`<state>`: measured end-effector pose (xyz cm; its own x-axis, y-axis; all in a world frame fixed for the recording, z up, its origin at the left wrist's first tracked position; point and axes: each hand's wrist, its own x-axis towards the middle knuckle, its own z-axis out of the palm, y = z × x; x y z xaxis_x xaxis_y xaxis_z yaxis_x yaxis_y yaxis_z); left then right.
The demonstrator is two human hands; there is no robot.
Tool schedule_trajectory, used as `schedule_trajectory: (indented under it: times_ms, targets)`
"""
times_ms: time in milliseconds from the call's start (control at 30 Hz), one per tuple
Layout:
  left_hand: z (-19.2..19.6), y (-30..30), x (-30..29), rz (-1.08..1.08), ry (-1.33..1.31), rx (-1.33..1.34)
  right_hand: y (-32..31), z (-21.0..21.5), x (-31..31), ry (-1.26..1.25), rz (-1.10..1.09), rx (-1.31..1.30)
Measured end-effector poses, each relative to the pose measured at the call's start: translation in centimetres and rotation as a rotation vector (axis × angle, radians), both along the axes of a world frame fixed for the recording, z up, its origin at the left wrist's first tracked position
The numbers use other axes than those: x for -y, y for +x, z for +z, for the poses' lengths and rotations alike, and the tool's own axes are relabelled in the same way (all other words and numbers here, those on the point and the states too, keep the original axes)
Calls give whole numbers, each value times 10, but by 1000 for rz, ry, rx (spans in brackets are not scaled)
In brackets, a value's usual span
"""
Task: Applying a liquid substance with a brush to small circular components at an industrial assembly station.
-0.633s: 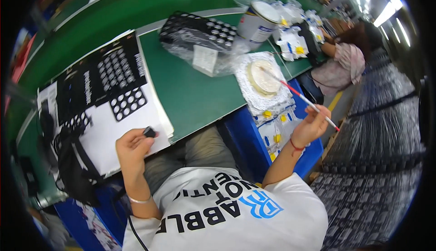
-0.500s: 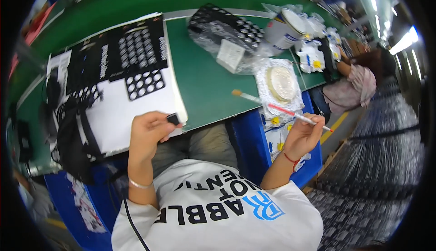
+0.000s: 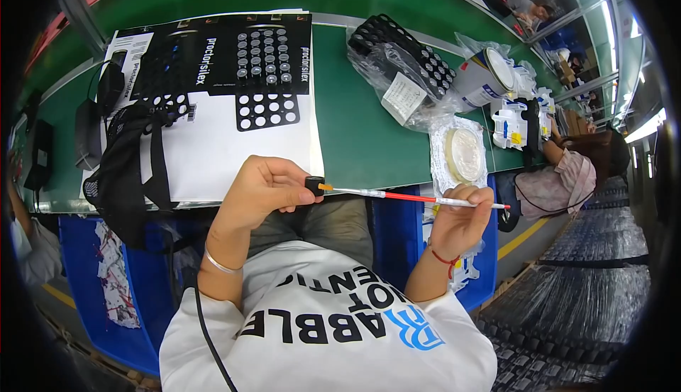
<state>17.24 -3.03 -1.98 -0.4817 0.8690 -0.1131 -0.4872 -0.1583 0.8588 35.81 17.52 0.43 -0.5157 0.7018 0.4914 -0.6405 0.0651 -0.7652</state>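
Observation:
My left hand pinches a small black round knob-like piece between thumb and fingers, above the near edge of the table. In my right hand is a thin paintbrush, its handle red and silvery-white, held pen-like and almost level. The brown bristle tip meets the right side of the black piece. Beyond my right hand, a pale round dish rests on a crinkled silvery sheet. Left of centre, a black tray with round holes lies on white paper, and several small round pieces sit in rows above it.
A metal can stands at the back right, beside a clear plastic bag holding a black holed tray. White parts lie further right, near a co-worker in a pink sleeve. A black bag hangs over the left edge. Blue bins stand below.
The brush has moved left and levelled out, and its tip now meets the black piece. My left hand has shifted slightly right in the view, which has also turned.

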Motion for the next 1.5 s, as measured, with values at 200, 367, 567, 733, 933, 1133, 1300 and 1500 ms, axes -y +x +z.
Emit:
schedule_trajectory:
  times_ms: [200,367,567,733,933,1133,1300,1500]
  targets:
    - [2,0,0,-34,6,-5,0,-4,-4,81,-66,12]
    - [3,0,-1,-67,35,28,1,-7,-9,109,-74,9]
    - [0,1,-4,-27,38,23,1,-9,-12,129,-122,18]
    - [-6,-9,-1,116,-38,-97,0,-14,-13,38,-144,-34]
    - [-6,-65,-9,752,-458,-800,6,-25,-16,-67,-214,-41]
    - [-20,-91,-17,836,-716,-1089,6,-33,-17,-104,-175,-76]
    - [-22,-90,-34,790,-923,-1041,5,-35,-17,-149,-103,-106]
    - [-20,-92,-33,837,-970,-994,3,-38,-18,-175,-66,-127]
